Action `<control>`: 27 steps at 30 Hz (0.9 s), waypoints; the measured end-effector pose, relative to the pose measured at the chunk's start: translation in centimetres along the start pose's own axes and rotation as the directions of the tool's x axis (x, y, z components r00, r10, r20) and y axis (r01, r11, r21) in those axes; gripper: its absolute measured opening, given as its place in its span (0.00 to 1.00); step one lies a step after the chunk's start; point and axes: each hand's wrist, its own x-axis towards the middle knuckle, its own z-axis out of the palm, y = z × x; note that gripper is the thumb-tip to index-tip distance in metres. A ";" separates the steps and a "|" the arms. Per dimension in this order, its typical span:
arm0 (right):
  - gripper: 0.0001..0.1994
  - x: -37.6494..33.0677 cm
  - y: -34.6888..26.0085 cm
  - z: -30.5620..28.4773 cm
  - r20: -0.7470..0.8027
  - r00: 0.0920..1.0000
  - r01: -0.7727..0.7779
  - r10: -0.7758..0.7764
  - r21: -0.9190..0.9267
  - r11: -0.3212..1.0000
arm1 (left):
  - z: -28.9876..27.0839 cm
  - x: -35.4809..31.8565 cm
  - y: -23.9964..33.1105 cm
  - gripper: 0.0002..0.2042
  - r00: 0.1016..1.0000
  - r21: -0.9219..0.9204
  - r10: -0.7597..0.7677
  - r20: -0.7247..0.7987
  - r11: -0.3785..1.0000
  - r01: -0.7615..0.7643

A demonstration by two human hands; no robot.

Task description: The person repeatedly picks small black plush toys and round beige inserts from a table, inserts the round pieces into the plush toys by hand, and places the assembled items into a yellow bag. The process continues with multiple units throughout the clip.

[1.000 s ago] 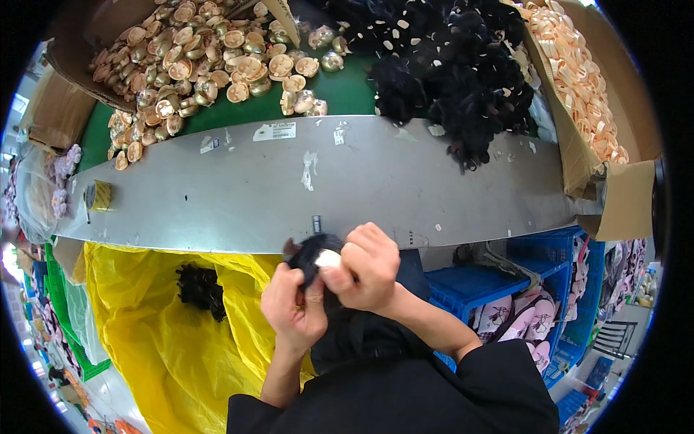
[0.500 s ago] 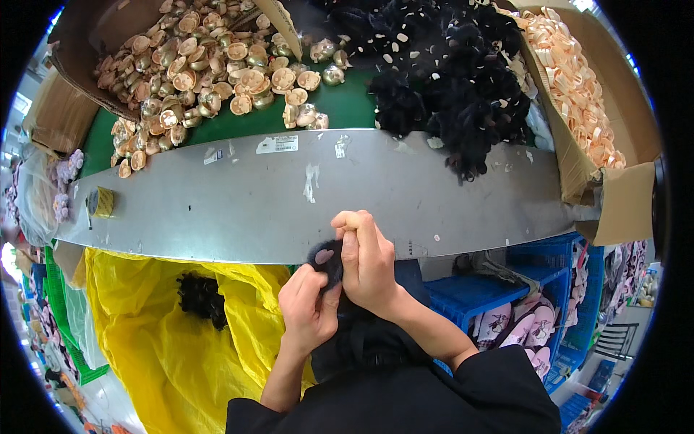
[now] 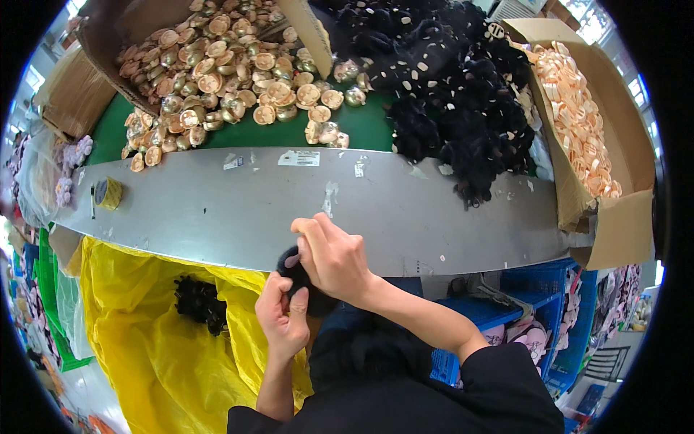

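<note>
A small black plush piece [image 3: 299, 281] with a pinkish patch is held between my two hands, just off the near edge of the grey metal table [image 3: 253, 210]. My left hand [image 3: 283, 318] pinches its lower left side between thumb and fingers. Bent over its upper right side, my right hand [image 3: 334, 259] grips it with curled fingers. Part of the piece is hidden behind the hands. Below on the left hangs a yellow plastic bag [image 3: 144, 347] with several black plush pieces [image 3: 201, 304] inside.
Peach and gold rounded plastic parts [image 3: 278, 94] spill from a carton [image 3: 108, 54] at the back left. A heap of black plush pieces [image 3: 463, 101] lies beside them. Peach plastic parts [image 3: 575, 123] fill a right-hand box [image 3: 625, 123]. A tape roll [image 3: 108, 194] sits left; blue crates [image 3: 520, 289] stand right.
Both hands have moved left with the plush piece, and my right hand has turned further over it. The table and piles sit slightly lower in the picture.
</note>
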 end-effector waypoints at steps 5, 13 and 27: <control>0.06 1.2 0.3 3.1 0.127 0.991 0.044 -0.040 -0.028 0.999 | -2.3 -0.4 1.7 0.08 0.981 -0.091 -0.164 -0.107 0.984 0.154; 0.22 11.4 11.5 1.7 -0.017 0.989 -0.133 0.147 -0.535 0.834 | -16.0 -4.9 1.2 0.07 0.780 0.375 0.076 -0.621 0.903 0.210; 0.13 12.1 13.2 3.7 0.256 0.916 -0.383 0.310 0.323 0.865 | -8.2 -3.6 -0.3 0.15 0.816 -0.095 0.023 -0.578 0.991 -0.095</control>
